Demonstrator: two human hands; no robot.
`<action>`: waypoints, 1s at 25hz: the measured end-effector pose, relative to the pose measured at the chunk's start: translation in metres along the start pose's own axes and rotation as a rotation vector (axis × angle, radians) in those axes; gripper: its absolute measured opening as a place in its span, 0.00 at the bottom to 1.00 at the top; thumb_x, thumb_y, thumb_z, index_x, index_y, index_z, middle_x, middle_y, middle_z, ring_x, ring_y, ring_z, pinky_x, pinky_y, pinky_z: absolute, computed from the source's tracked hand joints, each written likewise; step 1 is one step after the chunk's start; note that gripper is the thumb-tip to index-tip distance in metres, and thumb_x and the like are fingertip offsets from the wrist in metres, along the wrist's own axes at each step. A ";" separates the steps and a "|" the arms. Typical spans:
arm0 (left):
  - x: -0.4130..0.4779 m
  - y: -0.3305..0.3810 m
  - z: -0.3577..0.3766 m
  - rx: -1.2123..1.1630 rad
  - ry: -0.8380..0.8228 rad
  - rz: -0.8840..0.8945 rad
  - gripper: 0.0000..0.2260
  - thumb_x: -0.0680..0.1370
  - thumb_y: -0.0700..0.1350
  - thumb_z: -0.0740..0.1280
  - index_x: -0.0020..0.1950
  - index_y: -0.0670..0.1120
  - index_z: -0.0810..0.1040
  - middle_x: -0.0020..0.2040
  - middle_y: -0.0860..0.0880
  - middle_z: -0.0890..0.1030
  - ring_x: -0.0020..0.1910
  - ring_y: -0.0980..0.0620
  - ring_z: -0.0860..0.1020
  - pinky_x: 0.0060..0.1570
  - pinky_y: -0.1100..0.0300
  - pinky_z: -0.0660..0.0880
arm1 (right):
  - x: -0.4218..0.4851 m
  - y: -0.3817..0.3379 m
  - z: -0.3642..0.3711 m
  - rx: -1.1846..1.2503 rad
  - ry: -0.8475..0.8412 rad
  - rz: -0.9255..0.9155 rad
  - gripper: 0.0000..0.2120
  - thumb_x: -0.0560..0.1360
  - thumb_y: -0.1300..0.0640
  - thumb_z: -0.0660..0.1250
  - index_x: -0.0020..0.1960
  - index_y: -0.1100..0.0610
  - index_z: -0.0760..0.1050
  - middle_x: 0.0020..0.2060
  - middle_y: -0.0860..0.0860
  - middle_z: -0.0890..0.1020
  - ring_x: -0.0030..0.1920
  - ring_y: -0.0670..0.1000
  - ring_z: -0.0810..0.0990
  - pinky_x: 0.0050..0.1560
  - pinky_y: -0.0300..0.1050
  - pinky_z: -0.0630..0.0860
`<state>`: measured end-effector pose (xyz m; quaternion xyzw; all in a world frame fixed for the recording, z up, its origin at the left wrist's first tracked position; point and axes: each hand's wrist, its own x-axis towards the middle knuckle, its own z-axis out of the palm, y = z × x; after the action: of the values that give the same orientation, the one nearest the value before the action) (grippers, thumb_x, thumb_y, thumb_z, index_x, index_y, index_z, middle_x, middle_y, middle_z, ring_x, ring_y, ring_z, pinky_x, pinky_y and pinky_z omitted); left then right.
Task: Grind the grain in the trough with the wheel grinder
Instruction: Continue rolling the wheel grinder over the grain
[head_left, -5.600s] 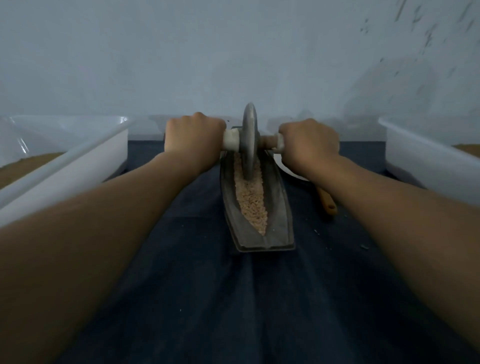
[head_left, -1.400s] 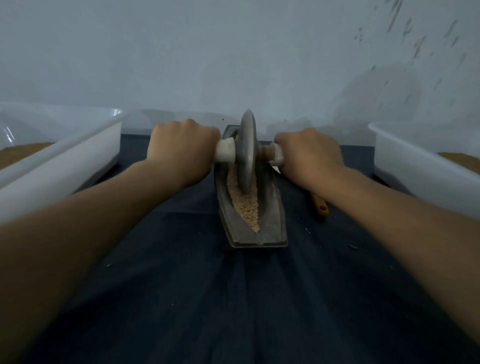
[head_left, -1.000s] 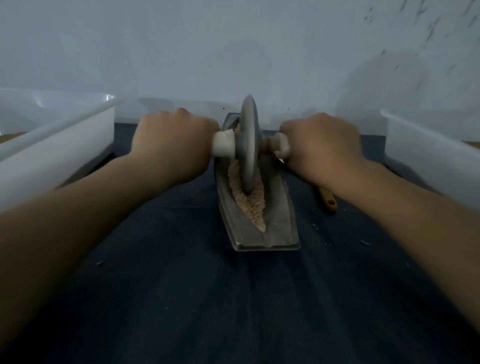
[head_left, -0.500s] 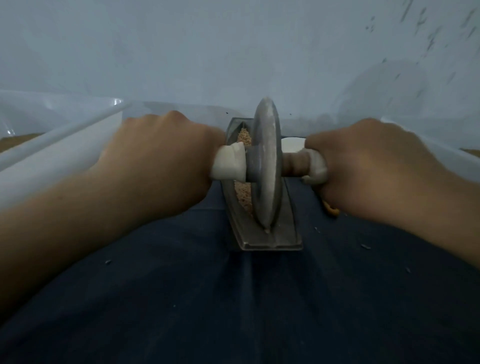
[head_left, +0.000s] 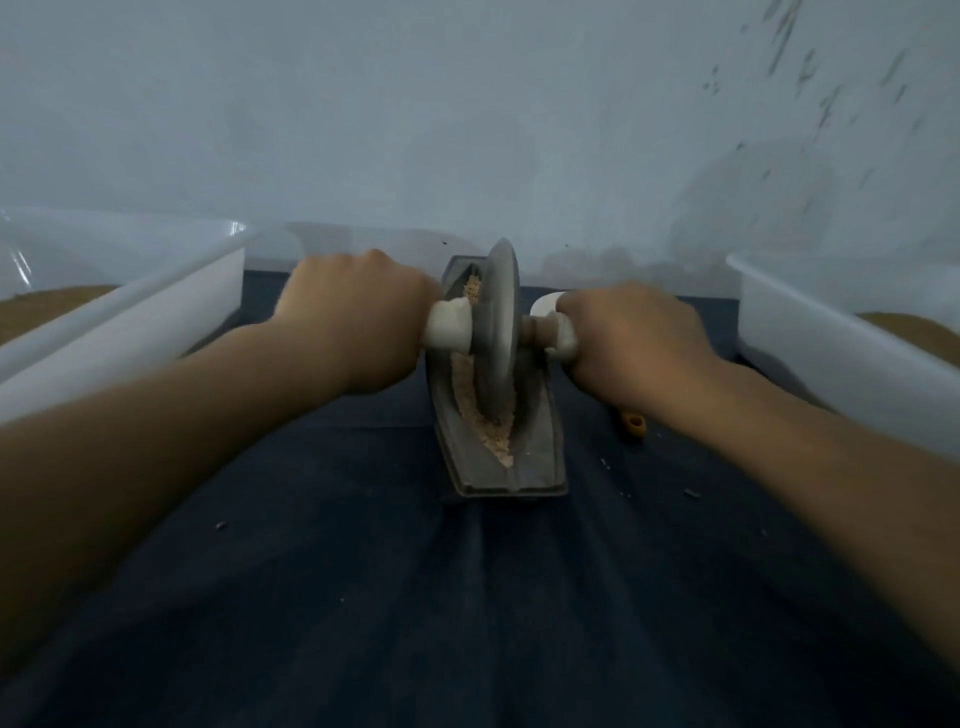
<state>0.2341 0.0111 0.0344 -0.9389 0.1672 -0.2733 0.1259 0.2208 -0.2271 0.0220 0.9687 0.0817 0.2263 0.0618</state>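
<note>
A grey boat-shaped trough (head_left: 540, 447) lies lengthwise on the dark blue cloth, with pale tan grain (head_left: 493, 439) along its groove. The grey wheel grinder (head_left: 500, 332) stands upright in the groove, around the trough's middle. My left hand (head_left: 358, 322) grips the white left handle (head_left: 449, 325). My right hand (head_left: 631, 343) grips the right handle (head_left: 563, 338). Both fists hide most of the axle ends.
A white tub (head_left: 135, 322) with brown grain stands at the left, and another white tub (head_left: 831, 353) at the right. An orange-brown wooden handle tip (head_left: 635, 425) pokes out under my right wrist. Small crumbs dot the cloth (head_left: 467, 597). A pale wall rises behind.
The wheel had rolled to the near end of the trough half a second ago. Now it sits farther back toward the middle, and both hands have moved away with it.
</note>
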 end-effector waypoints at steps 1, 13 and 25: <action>-0.014 -0.004 -0.006 -0.015 0.078 0.035 0.06 0.71 0.49 0.68 0.45 0.58 0.75 0.32 0.54 0.63 0.27 0.51 0.62 0.29 0.58 0.63 | -0.017 0.003 -0.008 -0.025 0.074 -0.033 0.09 0.68 0.52 0.69 0.39 0.44 0.68 0.29 0.44 0.72 0.27 0.48 0.68 0.27 0.39 0.59; 0.057 -0.005 0.029 -0.087 -0.101 -0.120 0.08 0.76 0.47 0.66 0.54 0.52 0.78 0.49 0.44 0.79 0.48 0.39 0.78 0.42 0.51 0.72 | 0.066 -0.011 0.017 -0.064 0.023 0.110 0.06 0.74 0.61 0.67 0.48 0.51 0.75 0.48 0.55 0.80 0.47 0.59 0.79 0.40 0.47 0.68; 0.001 -0.010 0.021 0.053 -0.002 -0.058 0.02 0.73 0.51 0.67 0.45 0.57 0.75 0.33 0.53 0.68 0.27 0.51 0.65 0.30 0.58 0.63 | 0.004 0.006 0.002 -0.071 0.154 0.009 0.12 0.69 0.48 0.68 0.36 0.42 0.64 0.27 0.43 0.68 0.25 0.47 0.63 0.28 0.36 0.56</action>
<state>0.2487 0.0231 0.0214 -0.9399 0.1324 -0.2801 0.1432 0.2257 -0.2323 0.0232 0.9459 0.0738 0.3033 0.0886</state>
